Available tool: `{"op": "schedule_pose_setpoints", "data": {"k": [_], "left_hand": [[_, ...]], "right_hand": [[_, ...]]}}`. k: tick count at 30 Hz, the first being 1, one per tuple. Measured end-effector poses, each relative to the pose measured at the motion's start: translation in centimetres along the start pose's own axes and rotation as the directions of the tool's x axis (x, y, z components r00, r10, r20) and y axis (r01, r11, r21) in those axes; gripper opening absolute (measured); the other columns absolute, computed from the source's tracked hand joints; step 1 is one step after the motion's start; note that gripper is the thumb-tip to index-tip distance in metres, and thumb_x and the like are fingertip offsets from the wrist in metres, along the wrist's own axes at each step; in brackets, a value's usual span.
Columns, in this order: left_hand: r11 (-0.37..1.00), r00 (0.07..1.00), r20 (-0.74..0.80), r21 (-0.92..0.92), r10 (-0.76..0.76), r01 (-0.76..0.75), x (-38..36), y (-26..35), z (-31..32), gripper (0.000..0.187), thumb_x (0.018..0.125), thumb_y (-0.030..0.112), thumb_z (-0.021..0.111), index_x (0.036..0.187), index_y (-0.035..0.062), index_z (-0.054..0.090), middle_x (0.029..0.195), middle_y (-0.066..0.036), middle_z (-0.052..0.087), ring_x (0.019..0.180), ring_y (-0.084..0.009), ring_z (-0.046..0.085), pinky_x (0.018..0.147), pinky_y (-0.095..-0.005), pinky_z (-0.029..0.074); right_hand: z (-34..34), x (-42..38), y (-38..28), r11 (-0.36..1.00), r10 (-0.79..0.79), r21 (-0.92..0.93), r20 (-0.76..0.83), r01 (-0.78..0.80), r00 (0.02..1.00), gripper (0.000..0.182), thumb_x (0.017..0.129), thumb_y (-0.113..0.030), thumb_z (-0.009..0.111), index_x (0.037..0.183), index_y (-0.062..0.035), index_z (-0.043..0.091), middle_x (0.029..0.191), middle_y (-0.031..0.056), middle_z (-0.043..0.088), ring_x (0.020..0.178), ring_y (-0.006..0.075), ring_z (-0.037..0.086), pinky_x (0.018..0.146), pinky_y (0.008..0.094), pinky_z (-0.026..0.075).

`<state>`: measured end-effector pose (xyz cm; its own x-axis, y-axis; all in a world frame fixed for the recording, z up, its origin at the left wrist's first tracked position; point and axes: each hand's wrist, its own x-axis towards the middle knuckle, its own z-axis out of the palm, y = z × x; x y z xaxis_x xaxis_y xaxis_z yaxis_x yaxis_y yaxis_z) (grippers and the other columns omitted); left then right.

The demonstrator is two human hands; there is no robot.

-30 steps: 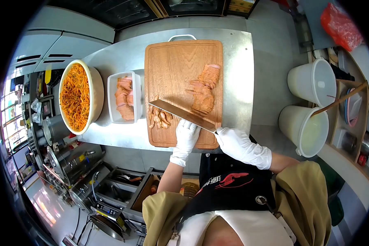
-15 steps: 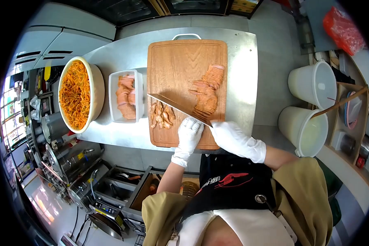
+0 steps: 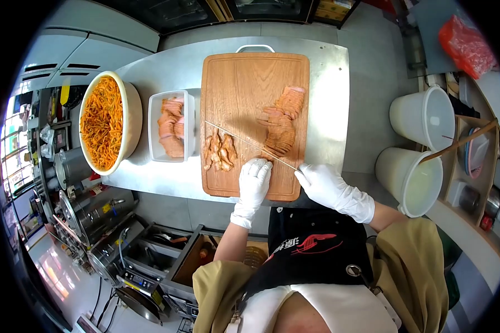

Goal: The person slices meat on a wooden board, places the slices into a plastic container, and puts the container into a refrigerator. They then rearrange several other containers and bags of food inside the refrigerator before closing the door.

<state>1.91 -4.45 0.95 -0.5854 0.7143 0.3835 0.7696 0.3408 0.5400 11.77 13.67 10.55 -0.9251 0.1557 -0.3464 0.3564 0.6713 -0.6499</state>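
My right hand (image 3: 325, 187), in a white glove, is closed round the handle of a long knife (image 3: 236, 136). The thin blade points up and left across the wooden cutting board (image 3: 244, 72), seen nearly edge-on. My gloved left hand (image 3: 254, 180) lies close below the blade, fingers curled and pressed together on the near end of the meat, which they mostly hide. Beyond the blade, thin slices of browned meat (image 3: 280, 130) overlap in a curved row on the right half. Several small browned meat pieces (image 3: 219, 152) lie left of my left hand.
Left of the board, a clear plastic container (image 3: 190, 127) holds more sliced meat. Farther left stands a cream tub (image 3: 132, 125) of shredded orange food. The steel table (image 3: 328, 111) carries them all. Two white buckets (image 3: 397, 177) stand to the right, a wooden stick (image 3: 461, 141) across one.
The knife has turned from showing its broad side to nearly edge-on, its handle end shifting right with my right hand. My left hand stays at the meat, moving slightly.
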Motion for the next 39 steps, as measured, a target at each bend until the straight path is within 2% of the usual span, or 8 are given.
{"op": "schedule_pose_setpoints", "data": {"k": [12, 17, 21, 24, 26, 29, 34, 39], "left_hand": [[1.000, 0.999, 0.028, -0.015, -0.019, 0.020, 0.1, -0.5, 0.4, 0.027, 0.067, -0.002, 0.072, 0.091, 0.0053, 0.063, 0.092, -0.012, 0.061, 0.086, -0.0328, 0.058, 0.074, -0.0406, 0.049], [0.998, 0.995, 0.079, 0.029, -0.059, 0.057, -0.2, -1.1, 0.6, 0.030, 0.066, -0.004, 0.070, 0.094, 0.0054, 0.063, 0.094, -0.013, 0.061, 0.087, -0.0350, 0.059, 0.074, -0.0422, 0.050], [0.998, 0.999, 0.052, 0.066, 0.015, -0.019, -0.4, -1.5, 0.9, 0.025, 0.070, 0.002, 0.069, 0.094, 0.0072, 0.062, 0.091, -0.010, 0.059, 0.082, -0.0322, 0.057, 0.069, -0.0417, 0.049], [0.998, 0.998, 0.056, 0.055, 0.022, -0.025, -0.3, -1.5, 0.8, 0.027, 0.069, 0.002, 0.069, 0.095, 0.0073, 0.062, 0.091, -0.010, 0.059, 0.082, -0.0323, 0.057, 0.069, -0.0415, 0.049], [0.999, 0.998, 0.063, 0.041, 0.017, -0.020, -0.2, -1.3, 0.7, 0.027, 0.069, 0.002, 0.069, 0.095, 0.0074, 0.062, 0.091, -0.010, 0.059, 0.083, -0.0324, 0.057, 0.070, -0.0414, 0.049], [1.000, 0.998, 0.065, -0.004, -0.021, 0.022, -0.4, -1.4, 0.8, 0.033, 0.064, -0.004, 0.070, 0.094, 0.0054, 0.063, 0.095, -0.013, 0.061, 0.086, -0.0357, 0.059, 0.072, -0.0430, 0.050], [0.999, 0.996, 0.087, -0.037, -0.033, 0.036, 0.1, -1.3, 0.3, 0.032, 0.063, -0.003, 0.072, 0.093, 0.0044, 0.064, 0.094, -0.013, 0.061, 0.084, -0.0343, 0.059, 0.071, -0.0412, 0.050], [0.999, 0.994, 0.107, -0.014, -0.028, 0.030, 0.1, -1.4, 0.5, 0.024, 0.069, 0.001, 0.069, 0.092, 0.0059, 0.064, 0.090, -0.010, 0.060, 0.086, -0.0311, 0.058, 0.072, -0.0399, 0.049]], "right_hand": [[0.1, -0.2, -0.4, 0.988, -0.091, -0.121, 0.020, 0.092, 0.996, 0.027, 0.091, -0.021, 0.050, 0.076, -0.0002, 0.057, 0.056, 0.0157, 0.059, 0.052, 0.0321, 0.061, 0.050, 0.0409, 0.049], [1.0, -0.4, -0.8, 0.978, -0.118, -0.173, 0.023, 0.120, 0.993, 0.016, 0.084, -0.013, 0.054, 0.074, -0.0006, 0.057, 0.055, 0.0151, 0.058, 0.048, 0.0299, 0.061, 0.046, 0.0395, 0.049], [1.3, -0.7, -1.0, 0.976, -0.134, -0.171, 0.011, 0.134, 0.991, 0.012, 0.080, -0.011, 0.055, 0.074, -0.0007, 0.057, 0.055, 0.0151, 0.059, 0.049, 0.0292, 0.062, 0.045, 0.0390, 0.049], [1.3, -1.1, -0.9, 0.982, -0.117, -0.147, 0.020, 0.118, 0.993, 0.013, 0.082, -0.011, 0.054, 0.074, -0.0008, 0.057, 0.056, 0.0151, 0.059, 0.050, 0.0294, 0.062, 0.047, 0.0397, 0.050], [0.7, -1.9, -0.6, 0.998, -0.063, -0.015, 0.022, 0.063, 0.998, 0.013, 0.083, -0.012, 0.054, 0.075, -0.0013, 0.058, 0.058, 0.0153, 0.060, 0.051, 0.0294, 0.063, 0.048, 0.0401, 0.050], [-0.7, -4.0, -0.2, 0.996, 0.084, -0.043, 0.148, -0.078, 0.985, 0.018, 0.088, -0.015, 0.053, 0.079, 0.0004, 0.055, 0.061, 0.0187, 0.059, 0.052, 0.0363, 0.060, 0.050, 0.0432, 0.049], [0.2, -4.4, -0.7, 0.984, 0.112, -0.157, 0.161, -0.086, 0.981, 0.018, 0.088, -0.015, 0.052, 0.079, 0.0000, 0.055, 0.062, 0.0186, 0.061, 0.053, 0.0347, 0.061, 0.050, 0.0427, 0.050], [2.4, -0.2, -1.3, 0.991, 0.009, -0.131, 0.018, -0.007, 1.000, 0.012, 0.081, -0.008, 0.052, 0.075, 0.0010, 0.057, 0.057, 0.0161, 0.060, 0.050, 0.0303, 0.062, 0.046, 0.0394, 0.050]]}}
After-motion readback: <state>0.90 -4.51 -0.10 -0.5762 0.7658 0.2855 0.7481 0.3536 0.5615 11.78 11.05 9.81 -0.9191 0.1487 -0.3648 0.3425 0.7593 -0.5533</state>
